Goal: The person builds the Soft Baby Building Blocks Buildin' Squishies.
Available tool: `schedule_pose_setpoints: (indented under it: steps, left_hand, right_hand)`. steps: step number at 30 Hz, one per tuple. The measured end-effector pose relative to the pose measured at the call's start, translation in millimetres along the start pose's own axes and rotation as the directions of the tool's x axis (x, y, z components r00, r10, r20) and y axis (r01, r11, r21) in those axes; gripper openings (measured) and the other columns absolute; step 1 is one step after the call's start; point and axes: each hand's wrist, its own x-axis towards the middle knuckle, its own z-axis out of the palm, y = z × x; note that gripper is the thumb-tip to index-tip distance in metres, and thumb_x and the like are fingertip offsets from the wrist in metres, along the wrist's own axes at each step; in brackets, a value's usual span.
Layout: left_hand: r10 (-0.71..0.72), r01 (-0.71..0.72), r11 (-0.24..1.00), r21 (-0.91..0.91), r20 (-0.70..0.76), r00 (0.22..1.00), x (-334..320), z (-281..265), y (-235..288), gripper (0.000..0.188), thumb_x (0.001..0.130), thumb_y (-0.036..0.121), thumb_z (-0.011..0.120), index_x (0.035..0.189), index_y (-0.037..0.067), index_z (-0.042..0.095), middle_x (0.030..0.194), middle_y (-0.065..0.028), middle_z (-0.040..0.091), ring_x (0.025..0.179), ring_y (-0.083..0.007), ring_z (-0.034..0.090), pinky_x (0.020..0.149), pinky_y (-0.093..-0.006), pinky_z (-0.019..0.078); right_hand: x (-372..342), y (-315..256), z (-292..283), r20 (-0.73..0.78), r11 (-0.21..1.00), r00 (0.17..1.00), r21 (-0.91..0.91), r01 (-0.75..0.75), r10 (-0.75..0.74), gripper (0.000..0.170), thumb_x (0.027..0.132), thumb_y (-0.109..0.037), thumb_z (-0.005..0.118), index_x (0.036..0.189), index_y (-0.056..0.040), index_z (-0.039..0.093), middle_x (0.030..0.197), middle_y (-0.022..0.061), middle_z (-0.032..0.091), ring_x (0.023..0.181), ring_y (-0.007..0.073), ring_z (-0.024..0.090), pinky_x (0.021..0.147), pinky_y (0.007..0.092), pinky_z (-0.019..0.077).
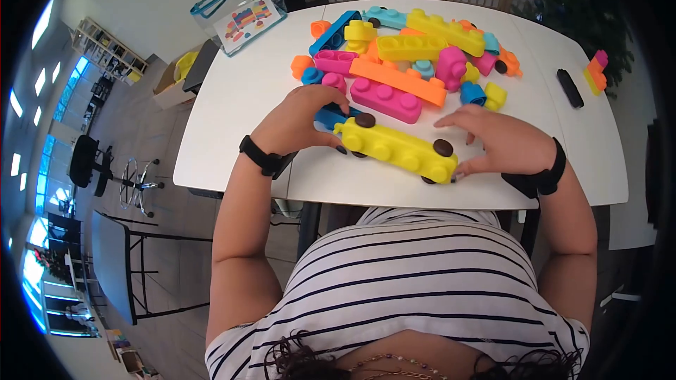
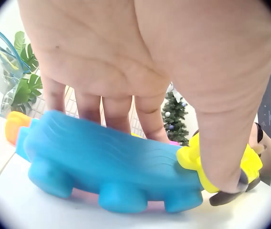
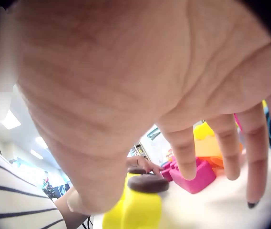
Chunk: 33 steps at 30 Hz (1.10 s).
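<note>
A yellow toy car block [image 1: 401, 151] with round studs and dark wheels lies near the table's front, between the two hands. At its left end my left hand [image 1: 299, 116] grips a blue block [image 2: 111, 152], fingers round the far side. In the left wrist view this block shows wavy ridges and knobs pointing down, and the thumb lies across the yellow hitch [image 2: 190, 157]. By the car's right end, my right hand [image 1: 503, 141] spreads its fingers, the thumb right at the yellow edge. A pink block [image 1: 384, 98] lies just beyond the car.
Several coloured blocks, among them an orange one [image 1: 398, 79] and a long yellow one [image 1: 447, 32], crowd the far middle of the white table [image 1: 211, 123]. A clear bag [image 1: 246, 17] stands back left. At right lie a black object [image 1: 570, 89] and a small multicoloured stack [image 1: 596, 74].
</note>
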Motion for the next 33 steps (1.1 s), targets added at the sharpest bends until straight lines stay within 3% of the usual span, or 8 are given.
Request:
schedule_pose_setpoints:
  steps: [3,7,15,17,18,24,29,33]
  left_hand:
    - [-0.178,0.179,0.982,0.062,-0.013,0.984,-13,0,-4,0.048,0.073,0.006,0.095,0.112,0.009,0.068,0.117,-0.0092,0.073,0.114,-0.0314,0.07,0.103,-0.0392,0.0555]
    - [-0.29,0.304,0.944,0.13,-0.117,0.95,-21,5,-10,0.04,0.079,0.005,0.09,0.111,0.009,0.066,0.115,-0.0108,0.073,0.108,-0.0318,0.072,0.097,-0.0403,0.0584]
    - [-0.186,0.393,0.816,0.425,-0.45,0.873,-18,4,-25,0.043,0.084,0.002,0.086,0.123,0.009,0.066,0.13,-0.0145,0.072,0.119,-0.0368,0.07,0.105,-0.0444,0.056]
    - [0.033,0.054,0.957,0.284,-0.293,0.956,-16,-3,-14,0.052,0.084,0.002,0.086,0.131,0.01,0.065,0.142,-0.0157,0.069,0.134,-0.0375,0.064,0.116,-0.0452,0.0501]
    - [0.054,-0.061,0.998,-0.028,-0.212,0.976,-19,-7,-10,0.059,0.083,0.003,0.087,0.137,0.011,0.066,0.151,-0.0151,0.065,0.143,-0.0368,0.058,0.122,-0.0453,0.0455]
    - [0.024,0.003,0.996,-0.084,0.322,0.946,-26,11,35,0.064,0.08,0.003,0.086,0.141,0.011,0.069,0.153,-0.0141,0.064,0.14,-0.0347,0.06,0.12,-0.0418,0.0464]
    - [0.057,-0.036,0.993,-0.112,0.193,0.979,-29,18,28,0.062,0.081,0.003,0.085,0.141,0.01,0.071,0.149,-0.0128,0.069,0.13,-0.0317,0.068,0.109,-0.0378,0.0541]
    - [0.028,-0.002,0.988,-0.154,0.169,0.985,-27,14,19,0.044,0.093,0.008,0.077,0.136,0.004,0.073,0.12,-0.0109,0.081,0.095,-0.0195,0.075,0.092,-0.032,0.0584]
  right_hand:
    - [11,-12,-4,-0.109,0.998,0.994,0.068,0.01,-0.002,0.055,0.096,-0.033,0.082,0.143,-0.0082,0.065,0.137,0.0143,0.064,0.116,0.031,0.067,0.099,0.0379,0.056]
    - [34,-2,16,-0.275,0.968,0.952,-0.244,0.063,-0.132,0.043,0.096,-0.025,0.08,0.137,-0.0143,0.072,0.14,0.0128,0.062,0.116,0.0336,0.068,0.096,0.0432,0.0567]
    - [66,8,39,-0.435,0.948,0.889,-0.318,-0.005,-0.141,0.022,0.094,-0.022,0.08,0.11,-0.0107,0.07,0.114,0.011,0.065,0.104,0.033,0.068,0.086,0.0461,0.0577]
    - [71,13,44,-0.431,0.938,0.885,-0.347,0.018,-0.177,0.022,0.093,-0.021,0.081,0.108,-0.0106,0.069,0.112,0.0107,0.065,0.106,0.0327,0.068,0.086,0.0461,0.0578]
    - [73,16,48,-0.449,0.924,0.87,-0.381,0.02,-0.204,0.025,0.092,-0.021,0.081,0.111,-0.0109,0.068,0.112,0.0102,0.065,0.108,0.0323,0.068,0.086,0.0458,0.0581]
    - [80,16,57,-0.537,0.905,0.815,-0.423,-0.034,-0.22,0.039,0.092,-0.023,0.081,0.125,-0.0105,0.064,0.115,0.0101,0.067,0.108,0.032,0.069,0.082,0.0451,0.0601]
    - [90,20,60,-0.531,0.882,0.816,-0.468,-0.058,-0.228,0.045,0.092,-0.027,0.082,0.129,-0.0088,0.063,0.117,0.0108,0.068,0.106,0.0325,0.071,0.081,0.0462,0.0606]
    - [90,19,57,-0.535,0.912,0.819,-0.408,-0.037,-0.207,0.044,0.087,-0.022,0.084,0.124,-0.0087,0.063,0.113,0.0128,0.07,0.105,0.0349,0.072,0.083,0.0475,0.0594]
